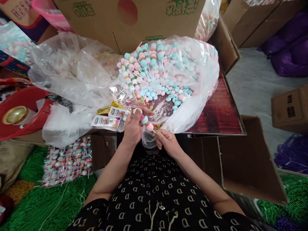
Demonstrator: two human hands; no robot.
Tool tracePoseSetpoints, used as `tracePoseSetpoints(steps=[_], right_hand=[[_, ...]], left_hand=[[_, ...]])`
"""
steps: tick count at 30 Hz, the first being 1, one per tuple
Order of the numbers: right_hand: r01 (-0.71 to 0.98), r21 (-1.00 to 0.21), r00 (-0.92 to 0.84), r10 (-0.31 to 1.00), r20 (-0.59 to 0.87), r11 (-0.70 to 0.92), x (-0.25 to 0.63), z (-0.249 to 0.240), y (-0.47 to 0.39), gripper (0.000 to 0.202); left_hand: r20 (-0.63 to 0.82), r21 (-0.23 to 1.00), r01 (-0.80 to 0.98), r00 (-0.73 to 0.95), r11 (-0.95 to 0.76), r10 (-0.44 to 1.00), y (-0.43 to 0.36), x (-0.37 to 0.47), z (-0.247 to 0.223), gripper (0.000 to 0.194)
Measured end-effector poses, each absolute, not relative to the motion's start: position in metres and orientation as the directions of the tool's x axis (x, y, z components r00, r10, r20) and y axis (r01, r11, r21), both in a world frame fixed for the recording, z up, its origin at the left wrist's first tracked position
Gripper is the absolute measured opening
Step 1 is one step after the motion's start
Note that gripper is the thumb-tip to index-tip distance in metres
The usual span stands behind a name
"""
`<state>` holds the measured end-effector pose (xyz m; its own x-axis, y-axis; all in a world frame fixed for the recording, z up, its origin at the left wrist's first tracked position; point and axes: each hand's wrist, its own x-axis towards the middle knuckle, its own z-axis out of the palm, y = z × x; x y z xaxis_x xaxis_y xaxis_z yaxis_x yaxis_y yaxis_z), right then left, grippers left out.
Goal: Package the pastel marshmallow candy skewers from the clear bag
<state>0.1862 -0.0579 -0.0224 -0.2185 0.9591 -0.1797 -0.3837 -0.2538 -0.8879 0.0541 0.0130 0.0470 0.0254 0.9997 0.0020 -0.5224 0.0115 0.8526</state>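
My left hand (133, 125) grips a clear printed wrapper (125, 96) together with the upper part of a candy skewer (145, 121) of pink and blue pieces. My right hand (166, 140) pinches the skewer's lower stick end, just right of the left hand. Right behind my hands lies a big clear plastic bag (199, 73) full of pastel candy skewers (149, 61), several of them fanned upright. A stack of printed label cards (108, 121) lies by my left hand.
Crumpled plastic bags (72, 70) lie at left, with a red tub (26, 118) beside them. A pack of wrapped skewers (67, 162) rests on green matting (43, 205). Cardboard boxes stand behind (134, 19) and at right (252, 157). The dark red tabletop (221, 112) shows at right.
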Motion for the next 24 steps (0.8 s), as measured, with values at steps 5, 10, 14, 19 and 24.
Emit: tracePoseSetpoints(steps=[5, 10, 14, 19, 24], right_hand=[[-0.339, -0.927, -0.098, 0.986, -0.132, -0.158, 0.178, -0.025, -0.060, 0.044], [-0.346, -0.923, -0.101, 0.985, -0.143, -0.169, 0.182, -0.022, -0.059, 0.044], [-0.262, -0.954, -0.128, 0.985, -0.117, -0.147, 0.186, -0.018, -0.058, 0.044], [-0.146, -0.983, -0.059, 0.993, -0.101, -0.109, 0.188, -0.016, -0.055, 0.039], [-0.028, -0.998, 0.087, 0.995, -0.053, -0.051, 0.190, -0.021, -0.053, 0.029]], left_hand=[[-0.070, 0.833, -0.542, 0.100, 0.114, 0.992, 0.006, 0.055, 0.033, 0.029], [-0.082, 0.821, -0.533, 0.245, 0.205, 0.966, 0.010, 0.039, 0.042, 0.043], [-0.054, 0.802, -0.580, 0.168, 0.143, 0.984, 0.019, 0.031, 0.052, 0.043], [-0.103, 0.820, -0.554, 0.099, 0.141, 0.990, 0.019, 0.036, 0.047, 0.034], [-0.098, 0.818, -0.558, 0.098, 0.137, 0.990, 0.018, 0.040, 0.040, 0.034]])
